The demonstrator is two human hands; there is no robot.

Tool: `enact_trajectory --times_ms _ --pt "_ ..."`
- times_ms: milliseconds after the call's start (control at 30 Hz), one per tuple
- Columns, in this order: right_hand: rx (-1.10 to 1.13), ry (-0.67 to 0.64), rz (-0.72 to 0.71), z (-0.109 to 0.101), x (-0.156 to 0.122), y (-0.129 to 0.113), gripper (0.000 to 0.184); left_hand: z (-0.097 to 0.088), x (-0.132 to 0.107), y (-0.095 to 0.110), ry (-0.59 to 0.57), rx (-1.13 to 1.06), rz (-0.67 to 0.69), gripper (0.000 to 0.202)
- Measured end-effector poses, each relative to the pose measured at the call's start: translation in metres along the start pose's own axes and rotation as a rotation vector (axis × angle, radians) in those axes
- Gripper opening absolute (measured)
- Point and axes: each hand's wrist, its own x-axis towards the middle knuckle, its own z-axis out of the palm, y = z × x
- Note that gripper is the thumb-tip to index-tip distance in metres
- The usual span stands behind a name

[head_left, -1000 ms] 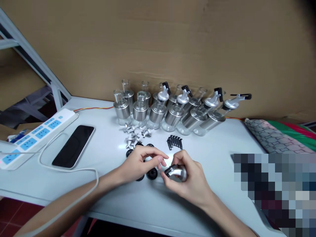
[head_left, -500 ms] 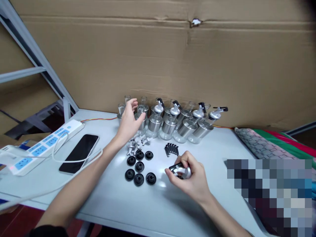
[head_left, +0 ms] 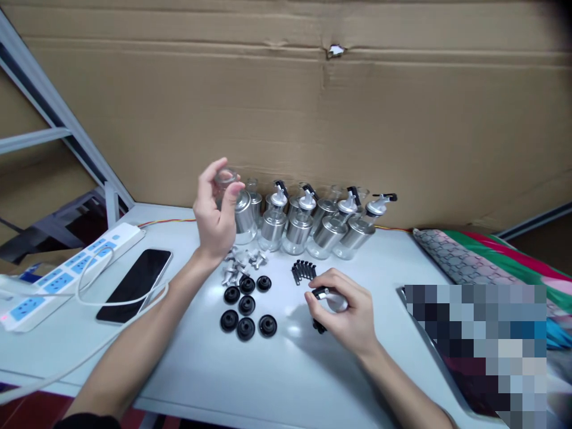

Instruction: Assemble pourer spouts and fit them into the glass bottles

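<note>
The fingers of my left hand are curled around the neck of a glass bottle with a metal band, at the left end of the bottle group. Over the table's middle, my right hand grips a silver pourer spout with a black lever; the fingers partly cover it. Below my left hand are small silver spout parts in a pile. Several round black stoppers lie nearer me. A row of small black levers lies just beyond my right hand.
Banded bottles topped with silver pourers stand along the cardboard wall, with more bottles behind. On the left are a phone, a power strip and a white cable. Patterned fabric lies at right.
My left hand has closed on a bottle's neck, where before its fingers were spread beside the bottles. My right hand keeps hold of the pourer spout. The view has shifted slightly.
</note>
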Motion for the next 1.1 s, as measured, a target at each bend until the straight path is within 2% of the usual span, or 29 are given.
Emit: enact_trajectory --times_ms 67,133,200,300,400,467,600,733,833,933,1000,1100 --pt "0.004 0.027 0.016 0.000 0.000 0.002 0.008 0.001 0.003 0.020 0.021 -0.087 0.076 0.032" --pt "0.023 0.036 0.044 -0.002 -0.001 0.004 0.010 0.003 0.000 0.043 -0.036 -0.143 0.003 0.034" --pt "0.070 0.034 0.090 -0.003 -0.001 0.005 0.013 0.006 -0.012 0.064 -0.144 -0.289 -0.139 0.030" --pt "0.172 0.061 0.218 -0.005 -0.002 0.007 0.014 0.010 -0.042 0.085 -0.333 -0.568 -0.517 0.028" --pt "0.228 0.110 0.326 -0.003 -0.001 0.013 0.014 0.012 -0.074 0.091 -0.524 -0.783 -0.818 0.037" --pt "0.279 0.116 0.378 0.000 -0.002 0.018 0.014 0.013 -0.089 0.089 -0.604 -0.839 -0.910 0.043" --pt "0.428 0.068 0.446 0.006 -0.006 0.023 0.020 0.016 -0.099 0.078 -0.592 -0.818 -1.084 0.052" --pt "0.486 0.074 0.508 0.007 -0.008 0.016 0.044 0.019 -0.101 0.070 -0.576 -0.837 -1.166 0.053" --pt "0.428 0.103 0.474 0.004 -0.005 0.011 0.026 0.019 -0.104 0.068 -0.584 -0.850 -1.182 0.053" --pt "0.264 0.089 0.485 0.001 -0.001 0.011 0.012 0.019 -0.106 0.068 -0.592 -0.850 -1.168 0.048" --pt "0.229 0.087 0.480 0.000 0.000 0.012 0.013 0.019 -0.105 0.068 -0.607 -0.849 -1.157 0.045" --pt "0.328 0.070 0.419 0.000 -0.002 0.010 0.029 0.019 -0.104 0.068 -0.606 -0.834 -1.159 0.045"
